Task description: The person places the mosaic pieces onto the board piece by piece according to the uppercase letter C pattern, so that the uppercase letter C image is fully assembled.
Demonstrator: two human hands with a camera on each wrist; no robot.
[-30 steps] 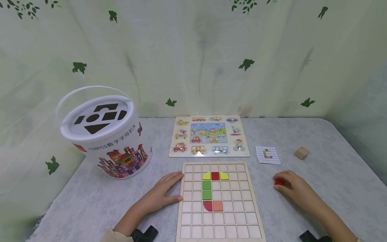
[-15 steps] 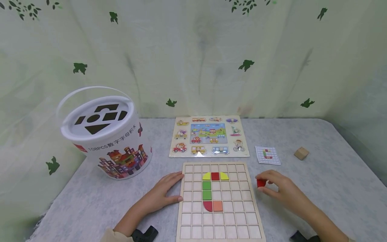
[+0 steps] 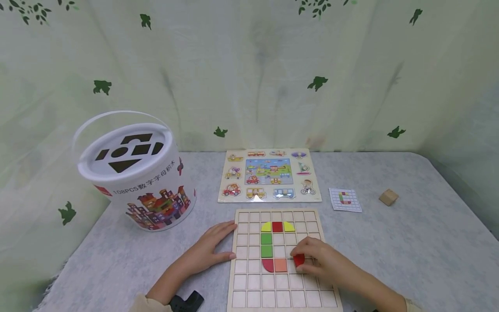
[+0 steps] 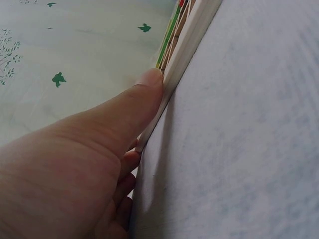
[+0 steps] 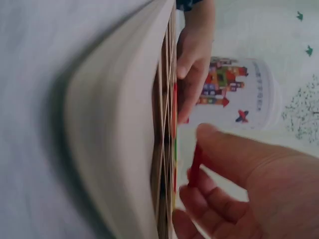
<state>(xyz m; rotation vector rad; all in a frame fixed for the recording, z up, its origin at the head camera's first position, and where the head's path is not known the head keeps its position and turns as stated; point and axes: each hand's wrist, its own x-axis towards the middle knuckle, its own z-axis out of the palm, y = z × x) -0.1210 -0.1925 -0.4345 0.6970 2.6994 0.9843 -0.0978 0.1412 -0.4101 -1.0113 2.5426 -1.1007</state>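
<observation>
My right hand (image 3: 325,262) pinches a red tile (image 3: 298,260) between thumb and fingers, over the wooden grid board (image 3: 257,297). The tile is just right of an orange square tile (image 3: 280,265) on the board; in the right wrist view, the red tile (image 5: 196,167) stands a little off the board's surface. Yellow quarter-rounds, a red square (image 3: 277,227), green squares (image 3: 267,245) and a red quarter-round (image 3: 268,265) lie in the grid cells. My left hand (image 3: 208,249) rests against the board's left edge, thumb and fingertips touching it; in the left wrist view the thumb meets the rim.
A white bucket (image 3: 136,182) with a slotted lid stands at the left. Behind the board lies a vehicle picture puzzle (image 3: 269,175). To the right are a small pattern card (image 3: 345,200) and a wooden cube (image 3: 388,197). A cloth curtain hangs behind the table.
My right hand has carried the red tile leftward from the bare table at the right to above the board. The left hand stays at the board's edge.
</observation>
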